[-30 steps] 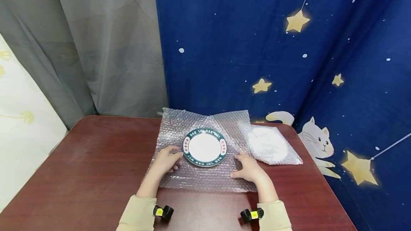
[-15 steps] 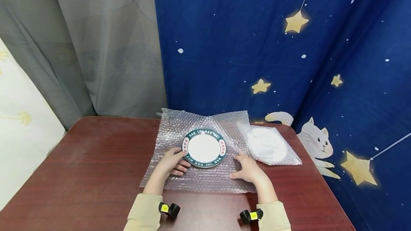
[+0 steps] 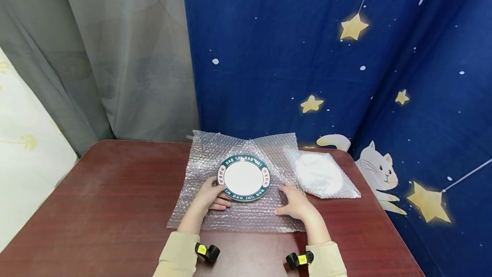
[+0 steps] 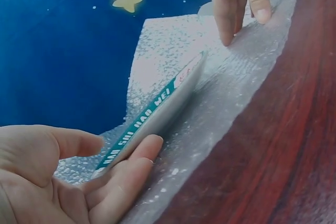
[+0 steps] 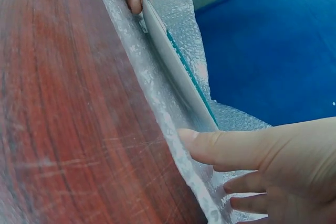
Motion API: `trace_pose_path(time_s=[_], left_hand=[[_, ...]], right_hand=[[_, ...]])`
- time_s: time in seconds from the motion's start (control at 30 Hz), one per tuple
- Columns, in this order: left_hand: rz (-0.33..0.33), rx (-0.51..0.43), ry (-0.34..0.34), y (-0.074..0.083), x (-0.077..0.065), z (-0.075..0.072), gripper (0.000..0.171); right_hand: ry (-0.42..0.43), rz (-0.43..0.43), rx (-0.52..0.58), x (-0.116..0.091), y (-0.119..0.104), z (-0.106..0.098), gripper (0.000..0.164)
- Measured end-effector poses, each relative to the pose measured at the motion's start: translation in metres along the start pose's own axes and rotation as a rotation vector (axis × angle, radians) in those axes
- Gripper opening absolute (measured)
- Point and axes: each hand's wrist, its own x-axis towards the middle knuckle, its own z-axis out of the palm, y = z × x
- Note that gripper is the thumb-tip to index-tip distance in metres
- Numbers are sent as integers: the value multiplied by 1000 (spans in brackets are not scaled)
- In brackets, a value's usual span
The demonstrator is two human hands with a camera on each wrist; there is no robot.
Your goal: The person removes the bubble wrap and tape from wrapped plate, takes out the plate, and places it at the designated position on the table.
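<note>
While my two sleeves rest at the near edge of the worktop, my left hand already has its grip on the plate: fingers slipped under the near-left rim, thumb over the green band, so that edge sits tilted up off the bubble wrap sheet. The plate lies just ahead and to the right of that hand, round, with no long axis to mind. My right hand is apart from the plate, just beside its near-right rim, fingers mostly straight and pressing the sheet flat; it holds nothing. So the left is the nearer hand. Counting: one bare plate, one open sheet beneath it, and farther right one wrapped bundle with a pale round shape inside, touching the sheet's edge.
</note>
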Motion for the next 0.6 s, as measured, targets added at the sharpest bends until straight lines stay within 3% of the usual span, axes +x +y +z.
trace_pose_path(time_s=[0.6], left_hand=[[2,-31,37,-3,4,5,64]], right_hand=[[-8,19,-10,2,0,0,76]])
